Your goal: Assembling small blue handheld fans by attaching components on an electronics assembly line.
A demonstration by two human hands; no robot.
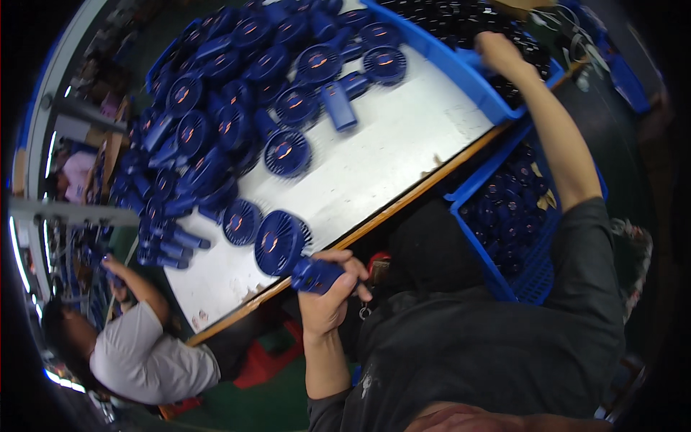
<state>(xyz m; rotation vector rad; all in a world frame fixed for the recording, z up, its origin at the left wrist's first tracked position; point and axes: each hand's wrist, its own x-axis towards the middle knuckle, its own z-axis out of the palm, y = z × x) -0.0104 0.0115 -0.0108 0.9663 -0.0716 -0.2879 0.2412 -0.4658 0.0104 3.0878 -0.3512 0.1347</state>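
Observation:
My left hand (332, 291) is wrapped round the handle of a dark blue handheld fan (279, 243), its round grille tilted up over the table's near edge. Far off to the right, my right hand (498, 55) reaches over a blue bin (461, 70) filled with small black parts (461, 23). Its fingers are curled in, and a blue piece shows beside them; whether they grip it is too blurred to tell. Close to the held fan, another blue fan (242, 222) lies on the white tabletop (374, 151).
A large heap of blue handheld fans (230, 101) covers the table's far left. Below the wooden edge (403, 201), a blue crate (497, 277) holds many dark round parts. A person in a grey shirt (147, 353) works at the left, near a red stool (270, 356). White cables (572, 39) hang at the far right.

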